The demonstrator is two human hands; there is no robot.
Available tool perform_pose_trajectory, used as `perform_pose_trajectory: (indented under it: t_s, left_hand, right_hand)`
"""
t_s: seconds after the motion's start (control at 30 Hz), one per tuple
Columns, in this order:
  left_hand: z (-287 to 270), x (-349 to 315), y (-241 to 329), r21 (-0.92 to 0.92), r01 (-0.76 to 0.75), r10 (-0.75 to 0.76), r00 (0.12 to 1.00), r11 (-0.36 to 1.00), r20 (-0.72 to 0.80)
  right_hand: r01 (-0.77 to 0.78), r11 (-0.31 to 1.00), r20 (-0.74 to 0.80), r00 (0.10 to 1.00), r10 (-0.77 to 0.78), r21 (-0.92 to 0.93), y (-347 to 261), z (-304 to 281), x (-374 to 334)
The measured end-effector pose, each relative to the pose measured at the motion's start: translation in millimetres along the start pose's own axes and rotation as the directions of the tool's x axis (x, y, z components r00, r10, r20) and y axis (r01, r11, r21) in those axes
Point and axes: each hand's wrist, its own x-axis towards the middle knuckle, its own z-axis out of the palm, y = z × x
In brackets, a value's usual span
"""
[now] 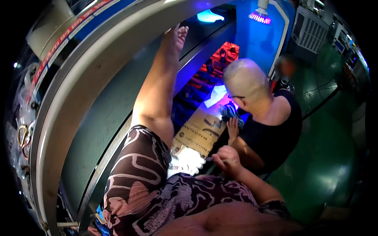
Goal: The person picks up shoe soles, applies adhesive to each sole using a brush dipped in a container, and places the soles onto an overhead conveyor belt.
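My left arm stretches far forward over the dark green belt (104,106), and my left hand (179,37) is at the curved beige hood (106,45). Its visible fingers are curled; the hood's edge hides part of the hand, and anything in it cannot be made out. A pale, bluish-lit flat piece (210,16) lies further along, right of that hand. Close to my body, my right hand (227,160) is closed, with a small dark thing showing at its fingertips. Beside it lies a pile of bright white pieces (186,161) on a brown cardboard sheet or box (199,131).
A co-worker (275,126) in a black sleeveless top bends close on the right, one hand (233,128) by a blue item (228,112). A purple lamp (260,17) hangs ahead beside a blue panel (256,43). Red-lit racks (224,57) stand beyond the cardboard.
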Motion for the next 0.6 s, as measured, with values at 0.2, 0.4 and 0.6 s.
perform_pose_trajectory:
  t_s: [0.2, 0.4, 0.6]
  left_hand:
    - [17.8, -119.0, -32.5, 0.205, -0.218, 0.189, 0.970, 0.954, 0.153]
    - [-126.8, -272.8, 32.5, 0.735, -0.043, 0.102, 0.994, 0.676, -0.035]
    - [-208.6, -438.8, 107.2, 0.729, -0.023, 0.279, 0.932, 0.685, -0.233]
  right_hand:
    - [-0.042, 0.999, 0.017, 0.999, 0.042, 0.034, 7.1, -10.9, -6.3]
    - [-0.135, 0.984, -0.001, 0.991, 0.136, 0.117, 18.7, -1.6, -5.4]
    - [-0.268, 0.950, 0.057, 0.963, 0.262, 0.163, 11.5, 30.0, -8.6]
